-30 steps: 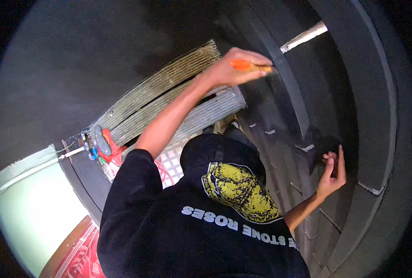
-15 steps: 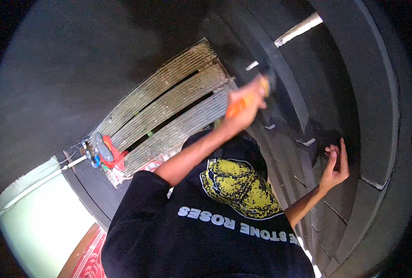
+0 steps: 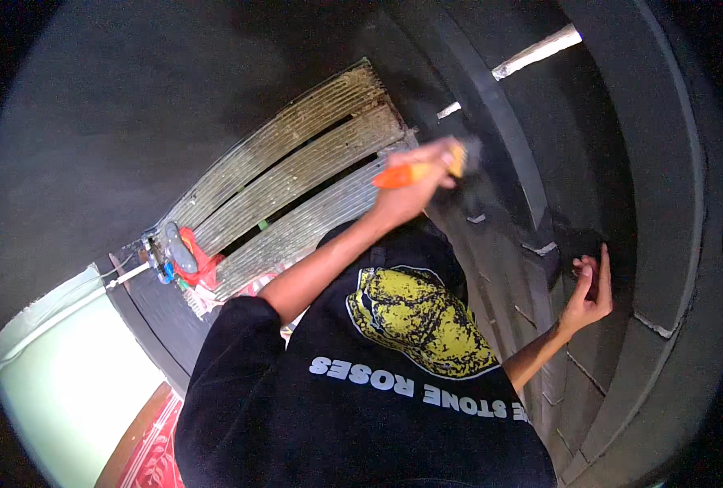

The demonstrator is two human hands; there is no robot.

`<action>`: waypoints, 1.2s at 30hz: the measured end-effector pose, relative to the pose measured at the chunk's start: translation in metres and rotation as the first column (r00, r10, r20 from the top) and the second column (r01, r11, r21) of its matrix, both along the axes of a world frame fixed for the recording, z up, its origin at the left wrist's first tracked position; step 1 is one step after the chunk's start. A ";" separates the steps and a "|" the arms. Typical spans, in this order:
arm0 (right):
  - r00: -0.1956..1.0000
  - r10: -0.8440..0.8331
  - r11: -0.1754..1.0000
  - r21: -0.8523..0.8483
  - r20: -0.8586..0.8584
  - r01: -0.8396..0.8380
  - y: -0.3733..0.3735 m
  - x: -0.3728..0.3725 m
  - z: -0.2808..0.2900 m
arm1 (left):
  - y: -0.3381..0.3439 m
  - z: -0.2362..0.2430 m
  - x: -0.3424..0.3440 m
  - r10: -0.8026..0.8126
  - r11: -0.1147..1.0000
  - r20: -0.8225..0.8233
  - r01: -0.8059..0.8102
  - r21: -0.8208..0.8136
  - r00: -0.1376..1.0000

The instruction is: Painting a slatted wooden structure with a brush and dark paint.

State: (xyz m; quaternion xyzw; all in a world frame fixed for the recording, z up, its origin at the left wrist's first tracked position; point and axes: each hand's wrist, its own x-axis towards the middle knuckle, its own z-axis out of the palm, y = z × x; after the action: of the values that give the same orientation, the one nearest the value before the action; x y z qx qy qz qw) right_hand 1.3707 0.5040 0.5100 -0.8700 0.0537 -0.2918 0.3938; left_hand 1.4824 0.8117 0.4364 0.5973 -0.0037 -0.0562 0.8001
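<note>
My left hand [image 3: 414,183] is closed around a paintbrush with an orange handle [image 3: 394,176] and a yellow band [image 3: 457,160] at its head. The bristles are smeared by motion and point right, toward the dark grey slatted surface [image 3: 500,187]; I cannot tell whether they touch it. On the right, my right hand [image 3: 591,299] holds nothing. Its index finger is stretched out and the others are partly bent, against or close to a dark grey panel [image 3: 614,195].
Ribbed, weathered boards [image 3: 296,175] with gaps between them lie beyond my left arm. At their left end are a grey sandal [image 3: 181,248], a red item [image 3: 203,268] and a white pipe [image 3: 130,276]. A bright slit [image 3: 538,53] shows between the dark panels.
My left hand has shifted a little left with the paintbrush, whose handle now lies flatter. My right hand keeps nearly the same place and pose.
</note>
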 end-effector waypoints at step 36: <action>0.996 0.014 0.999 -0.042 -0.089 -0.017 0.020 0.017 0.022 | 0.037 0.017 0.067 0.364 0.912 -0.063 -0.370 -0.180 0.929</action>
State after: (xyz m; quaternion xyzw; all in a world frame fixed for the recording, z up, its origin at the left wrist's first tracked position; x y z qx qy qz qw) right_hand 1.3873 0.5245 0.5321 -0.8908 0.0581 -0.2508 0.3745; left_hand 1.5492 0.8486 0.4536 0.5081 0.1145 0.0871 0.8492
